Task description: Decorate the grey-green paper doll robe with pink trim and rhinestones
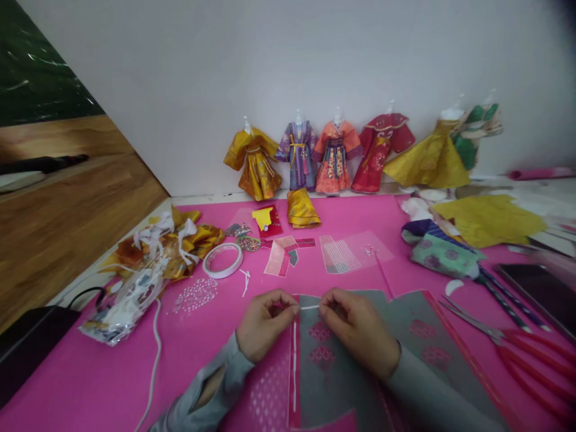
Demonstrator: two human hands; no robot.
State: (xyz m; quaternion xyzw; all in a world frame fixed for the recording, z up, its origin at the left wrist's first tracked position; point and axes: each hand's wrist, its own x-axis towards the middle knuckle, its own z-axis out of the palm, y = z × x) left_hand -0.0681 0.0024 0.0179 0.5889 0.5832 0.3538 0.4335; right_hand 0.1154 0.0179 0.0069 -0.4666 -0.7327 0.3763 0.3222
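Observation:
My left hand [266,323] and my right hand [357,330] are both closed in pinches, one at each end of a short white strip [309,307], apparently tape. The strip spans the gap between my fingertips, over the top left edge of a grey piece [346,384] with pink borders and pink printed motifs. I cannot tell whether the piece is paper or cloth. A longer white strip [294,366] runs down its left pink border. Beyond my left hand lie a roll of white tape [222,261] and some thin white scraps [245,282].
Red-handled scissors [499,336] lie at the right beside pencils [508,300] and a dark phone [540,288]. Fabric scraps and a clear plastic bag [130,306] are heaped at the left, near a white cord [156,342]. Miniature dresses [337,156] stand along the wall.

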